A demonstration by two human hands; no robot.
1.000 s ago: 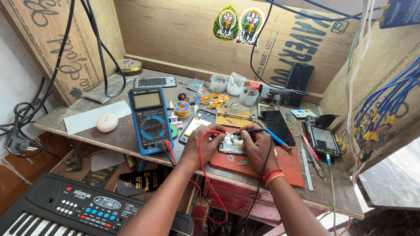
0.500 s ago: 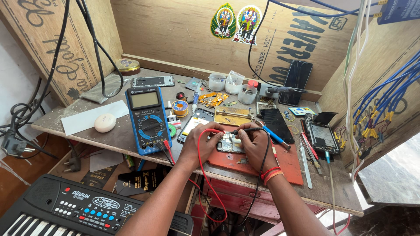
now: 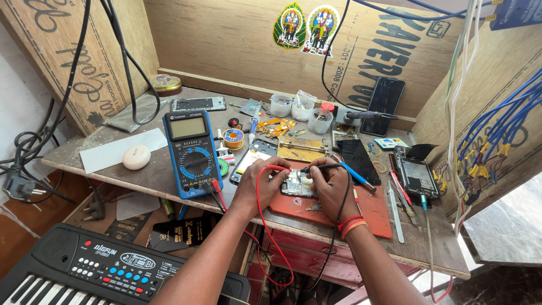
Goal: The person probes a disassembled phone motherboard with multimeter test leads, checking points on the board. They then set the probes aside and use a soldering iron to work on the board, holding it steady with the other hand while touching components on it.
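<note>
Head view only. A small bare circuit board with metal shields [image 3: 294, 183] is laid flat on a red-orange rubber work mat [image 3: 370, 212], near the front edge of the scratched wooden bench [image 3: 141, 175]; mat likely there as a non-slip layer under the board.

Left hand [image 3: 261, 183] is closed on a red-tipped probe with red lead [image 3: 275, 168], tip angled down to the board's left side. Right hand [image 3: 330, 183] is clenched on a black probe with black lead [image 3: 317, 168], tip brought to the board's upper right. Both hands are rested on the mat beside the board, presumably for steadiness. Exact contact points are hidden by the fingers.

Both leads are looped off the front edge and run back to a blue-cased digital multimeter with grey screen [image 3: 192, 152], propped just left of the hands, screen facing up for reading.

Room: tight. A black phone display panel [image 3: 358, 160] and a brass-coloured board holder [image 3: 304, 148] sit just behind the board; an opened phone body [image 3: 415, 176] and steel tweezers [image 3: 395, 204] lie to the right. Open bench is found only at the left, around a white oval puck [image 3: 136, 157] on white paper [image 3: 121, 149]. A black electronic keyboard [image 3: 84, 271] sits below the front edge, under the left forearm. Slack leads hang off the edge, a snag risk.
</note>
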